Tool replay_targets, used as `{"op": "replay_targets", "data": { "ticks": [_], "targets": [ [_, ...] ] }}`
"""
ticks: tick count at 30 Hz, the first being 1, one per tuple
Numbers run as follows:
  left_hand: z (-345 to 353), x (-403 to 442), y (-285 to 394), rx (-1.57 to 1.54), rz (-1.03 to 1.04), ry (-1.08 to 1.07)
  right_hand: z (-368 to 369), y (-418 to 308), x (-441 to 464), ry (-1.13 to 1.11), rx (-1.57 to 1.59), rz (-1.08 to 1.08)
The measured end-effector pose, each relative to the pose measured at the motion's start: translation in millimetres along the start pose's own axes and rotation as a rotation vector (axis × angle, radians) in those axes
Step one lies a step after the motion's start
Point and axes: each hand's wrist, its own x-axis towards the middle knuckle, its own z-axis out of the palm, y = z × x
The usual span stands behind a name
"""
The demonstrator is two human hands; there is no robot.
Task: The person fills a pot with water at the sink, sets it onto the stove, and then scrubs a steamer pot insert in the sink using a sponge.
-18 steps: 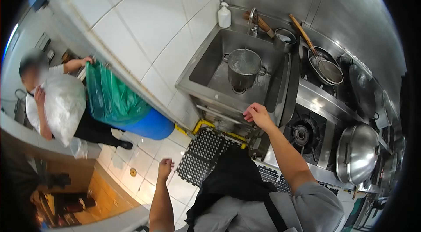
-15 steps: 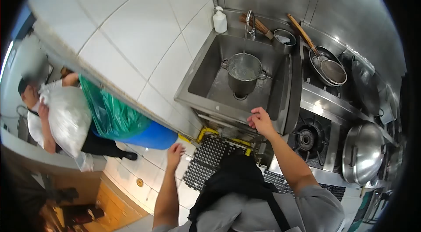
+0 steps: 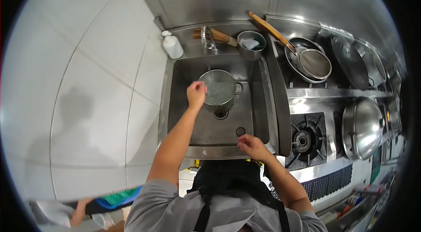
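Note:
A metal pot (image 3: 226, 105) stands in the steel sink (image 3: 206, 151), with water running from the faucet (image 3: 204, 39) into it. At the pot's left rim is my left hand (image 3: 197, 95), its fingers curled in; it covers the place opposite the pot's right handle (image 3: 239, 88). Whether it grips that side is hidden. My right hand (image 3: 255, 147) hovers at the sink's front edge, fingers loosely bent and apart, holding nothing. Just beyond it on the sink floor lies a small dark round piece (image 3: 240, 131).
Behind the sink stand a white pump bottle (image 3: 173, 46), a brush of stiff bristles (image 3: 219, 35) and a metal container (image 3: 252, 50). To the right are a pan with a strainer (image 3: 315, 64), a gas burner (image 3: 302, 141) and a domed lid (image 3: 362, 129). Another person's arm (image 3: 80, 212) shows low at left.
My view has turned left and come nearer the sink. My left hand has moved from beside my body to the pot's left rim. The right hand stays near the front edge.

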Motion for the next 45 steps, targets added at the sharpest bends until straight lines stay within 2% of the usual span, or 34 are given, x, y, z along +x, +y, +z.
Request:
{"op": "replay_targets", "data": {
  "ticks": [1,2,4,5,7,8,9,13,15,16,17,19,20,22,24,26,28,29,30,31,32,33,35,36,38,41,45],
  "targets": [
    [15,30,-8,0.047,0.016,0.002,3,12,3,0.059,0.095,0.019],
    [30,54,2,-0.025,-0.092,-0.031,4,20,6,0.119,0.185,0.035],
    [61,108,-6,-0.301,-0.357,0.053,5,9,14,0.168,0.213,0.118],
    [73,137,-7,-0.305,-0.363,0.032,4,2,22,0.191,0.232,0.182],
    [94,183,-16,-0.127,-0.594,0.158,8,-4,43,0.225,0.256,0.222],
    [105,202,-23,-0.126,-0.609,0.142,10,-4,56,0.237,0.279,0.212],
    [114,216,-30,-0.324,-0.523,0.124,13,-1,69,0.246,0.302,0.204],
    [135,226,-33,-0.694,-0.436,0.174,26,18,137,0.224,0.22,0.209],
    [131,204,-54,-0.02,0.01,0.062,29,20,182,0.175,0.256,0.183],
    [118,178,-46,0.447,0.335,0.006,29,24,211,0.173,0.256,0.199],
    [106,164,-57,0.619,0.48,-0.152,30,25,238,0.167,0.259,0.217],
    [77,162,-67,0.651,0.692,-0.361,25,11,288,0.232,0.51,0.364],
    [62,157,-75,0.66,0.673,-0.361,23,15,311,0.273,0.444,0.35],
    [37,160,-87,0.24,0.02,-0.248,12,12,362,0.33,0.275,0.256],
    [10,154,-127,0.44,-0.105,-0.066,5,-16,394,0.329,0.148,0.175],
    [-8,146,-167,0.529,-0.328,-0.08,-2,-34,415,0.306,0.109,0.154],
    [-15,139,-208,0.535,-0.336,-0.077,-8,-36,428,0.248,-0.003,-0.014],
    [-16,137,-223,0.548,-0.341,-0.079,-10,-29,424,0.249,-0.005,-0.009],
    [-16,138,-232,0.545,-0.344,-0.081,-16,-14,416,0.378,-0.194,-0.038],
    [-16,139,-240,0.533,-0.469,-0.077,-24,5,411,0.502,-0.383,-0.071],
    [-17,137,-251,0.523,-0.599,-0.075,-37,49,407,0.527,-0.477,0.027],
    [-21,133,-281,0.527,-0.609,-0.074,-45,74,403,0.561,-0.504,0.2],
    [-28,127,-344,-0.012,-0.965,0.007,-55,108,395,0.609,-0.477,0.634],
    [-29,128,-335,-0.003,-0.968,0.004,-56,124,396,0.607,-0.47,0.641],
    [-31,128,-288,-0.099,-1.12,-0.063,-56,154,396,0.537,-0.374,0.725],
    [-27,119,-266,-0.092,-1.077,-0.041,-57,148,378,0.404,-0.34,0.733],
    [-24,114,-242,-0.052,-1.086,-0.054,-56,169,355,0.373,-0.252,0.699]
  ]
}}
